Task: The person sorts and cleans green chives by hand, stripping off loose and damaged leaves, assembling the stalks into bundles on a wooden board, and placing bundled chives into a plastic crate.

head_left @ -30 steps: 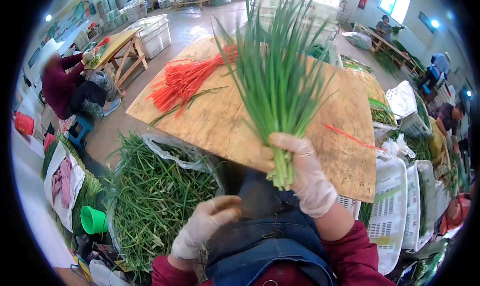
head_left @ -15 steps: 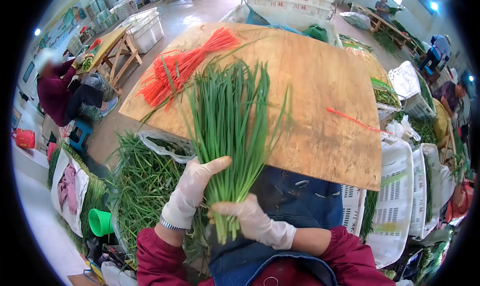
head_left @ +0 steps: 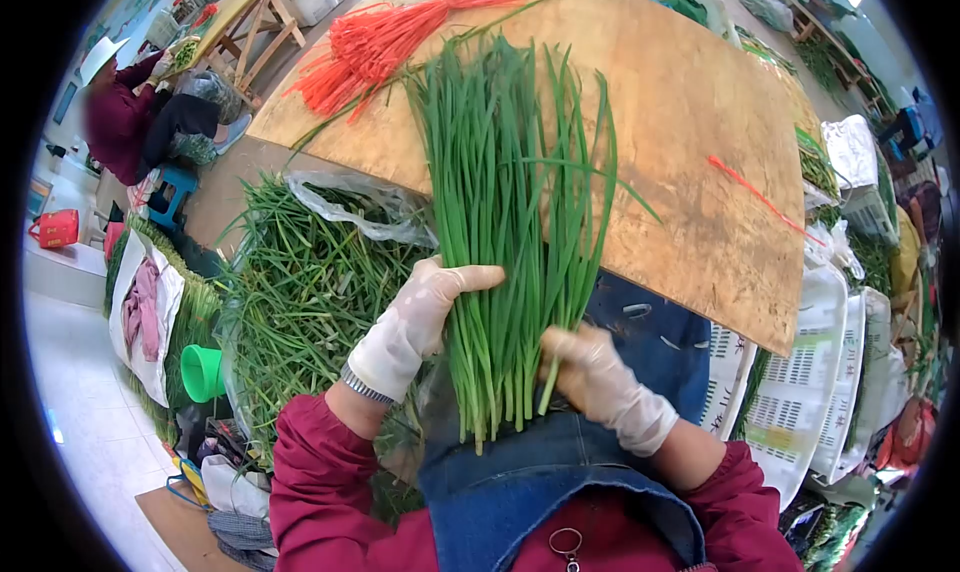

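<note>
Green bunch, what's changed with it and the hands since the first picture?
The left hand, free then, now holds the green bunch. The right hand no longer encircles the stems; it has moved to their right edge. The stem ends have spread wider. The red strips still lie on the wooden board.

Left fingers (head_left: pixel 476 278) partly hidden behind stalks (head_left: pixel 492 202), right fingers (head_left: pixel 568 346) apparently blurred

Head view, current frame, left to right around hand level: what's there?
Crumpled pink cloth → bright green plastic cup → white-gloved left hand → bunch of long green stalks → white-gloved right hand → white slotted plastic crates.
</note>
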Demonstrator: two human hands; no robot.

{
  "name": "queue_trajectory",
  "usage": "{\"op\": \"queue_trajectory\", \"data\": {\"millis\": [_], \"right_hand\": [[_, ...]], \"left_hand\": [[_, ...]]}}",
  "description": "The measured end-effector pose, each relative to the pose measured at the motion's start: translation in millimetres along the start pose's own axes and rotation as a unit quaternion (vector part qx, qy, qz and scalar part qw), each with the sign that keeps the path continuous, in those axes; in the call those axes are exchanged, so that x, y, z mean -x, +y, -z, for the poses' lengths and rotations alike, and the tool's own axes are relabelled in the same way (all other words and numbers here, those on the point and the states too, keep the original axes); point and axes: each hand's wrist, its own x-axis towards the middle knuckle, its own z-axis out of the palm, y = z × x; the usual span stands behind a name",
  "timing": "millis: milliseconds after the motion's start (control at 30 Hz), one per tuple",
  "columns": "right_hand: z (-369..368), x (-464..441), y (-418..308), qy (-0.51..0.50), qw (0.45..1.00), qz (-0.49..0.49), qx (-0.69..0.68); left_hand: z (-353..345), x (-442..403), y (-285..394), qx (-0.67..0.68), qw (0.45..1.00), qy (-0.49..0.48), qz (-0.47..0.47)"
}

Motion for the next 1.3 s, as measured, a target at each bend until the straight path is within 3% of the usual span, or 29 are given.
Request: {"op": "queue_trajectory", "data": {"millis": [67, 167, 267, 400, 567, 633, 767, 833, 933, 1133, 1300], "right_hand": [[3, -4, -14, 0.013, 0.997, 0.077, -0.002], [3, -10, -35, 0.097, 0.991, 0.096, 0.000], [-7, -22, -30, 0.161, 0.970, 0.151, 0.101], [-16, -15, -11, 0.146, 0.954, 0.138, 0.223], [-6, -24, -27, 0.108, 0.980, 0.105, 0.133], [-8, -29, -41, 0.071, 0.995, 0.065, 0.022], [-30, -48, -34, 0.069, 0.994, 0.069, -0.047], [-56, -49, -30, 0.065, 0.994, 0.091, -0.015], [-77, -34, -43, 0.056, 0.976, 0.203, 0.055], [-111, 8, -140, -0.035, 0.847, 0.467, 0.252], [-103, 22, -192, -0.030, 0.781, 0.555, 0.284]], "left_hand": [[2, -2, -3, 0.009, 1.000, 0.003, 0.002], [2, -4, -3, 0.016, 1.000, 0.002, 0.002], [0, -2, -2, 0.007, 1.000, 0.002, -0.008], [-1, 4, 1, 0.029, 0.999, 0.001, 0.017], [-1, 5, -3, 0.027, 1.000, 0.010, 0.006], [1, 2, -3, 0.026, 1.000, 0.010, 0.005], [4, 0, -8, 0.030, 0.999, -0.044, -0.004], [-4, 3, -14, -0.012, 0.998, -0.026, -0.049], [-36, 26, 9, -0.063, 0.991, 0.013, -0.115], [-107, 26, 81, -0.236, 0.901, -0.036, -0.362], [-155, -2, 110, -0.241, 0.853, -0.102, -0.451]]}}
